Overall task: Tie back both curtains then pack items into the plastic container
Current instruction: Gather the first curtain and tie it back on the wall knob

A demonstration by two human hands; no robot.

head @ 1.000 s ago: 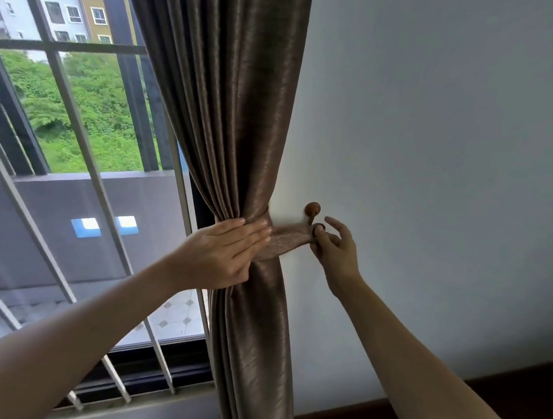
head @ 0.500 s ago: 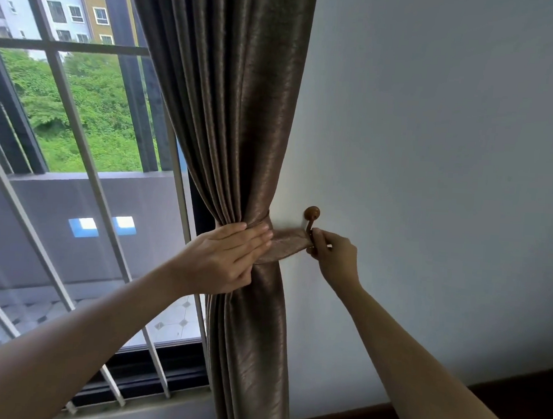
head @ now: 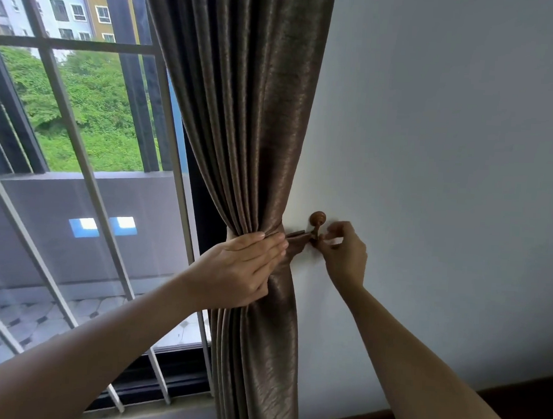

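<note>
**Pinch on tieback end at the wall hook; flat hand on the gathered curtain**

Head view, sole view.

Grip, right hand (head: 343, 255): thumb and curled fingers pinch the free end of the tieback (head: 294, 244), held tight against the stem of the wooden hook (head: 317, 218) on the wall (head: 450, 155). That spot is blurred, so I cannot tell whether the end is over the hook yet.

Grip, left hand (head: 242, 265): my fingers are straight and together. They lie flat across the curtain (head: 242, 110) at the waist, where the band circles it. This hand presses and does not clutch. The thumb is hidden.

Item, curtain: brown and pleated. It hangs between the window bars (head: 78, 152) and the wall, cinched at hook height and flaring above and below.

Handling, by my judgement:
- Curtain: soft and limp, with some weight in the long drop. The sheen suggests the folds slide over one another. It is best held at the cinched waist, where the pleats are already bunched.
- Tieback: a light, floppy strip that will not hold any shape. I take it at the very end, close to the hook. Nothing here is fragile.

Pose: both forearms reach up and forward from the bottom corners of the view. My left wrist is straight, palm to the cloth. My right wrist is cocked upward, fingertips toward the hook.

Item, plastic container: not in view.
</note>
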